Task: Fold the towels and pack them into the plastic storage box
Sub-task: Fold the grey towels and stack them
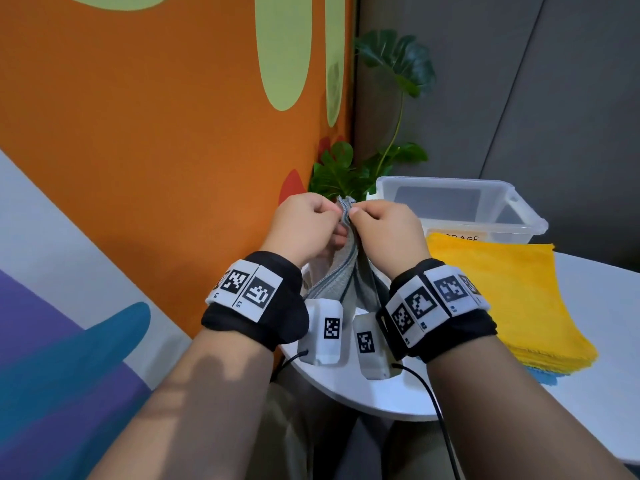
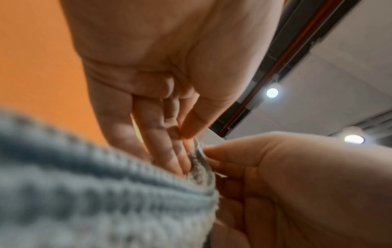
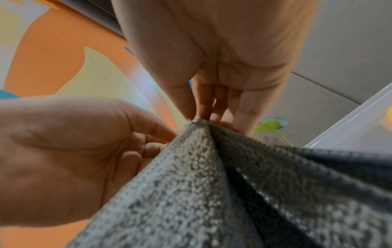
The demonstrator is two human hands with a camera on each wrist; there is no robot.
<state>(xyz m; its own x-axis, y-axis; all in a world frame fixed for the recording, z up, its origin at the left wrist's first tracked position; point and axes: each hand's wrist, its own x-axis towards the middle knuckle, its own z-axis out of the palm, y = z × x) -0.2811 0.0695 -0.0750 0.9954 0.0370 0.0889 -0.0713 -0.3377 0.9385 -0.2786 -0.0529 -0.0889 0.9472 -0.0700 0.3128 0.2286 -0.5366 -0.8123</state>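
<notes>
Grey towel up in the air, gathered at its top corners, and both hands are on it! The left hand comes in from the left side, thumb and fingers pressed together on the bunched edge; in the left wrist view its fingers lie along the fabric with the thumb closing in from the other side. The right hand meets it from the right, pinching the same peak, and the right wrist view shows its fingertips nipping the very tip of the cloth. So both grips sit at the top of the towel, just beside each other, almost touching. The rest of the towel hangs below them in folds, down towards the white worktop, between the two wrists.

Behind and to the right, the clear plastic box stands on the worktop, open at the top. In front of it lies a stack of yellow towels, flat, with a bit of blue cloth peeking out underneath at the near edge. A green plant rises in the corner behind the hands, against the orange wall.
</notes>
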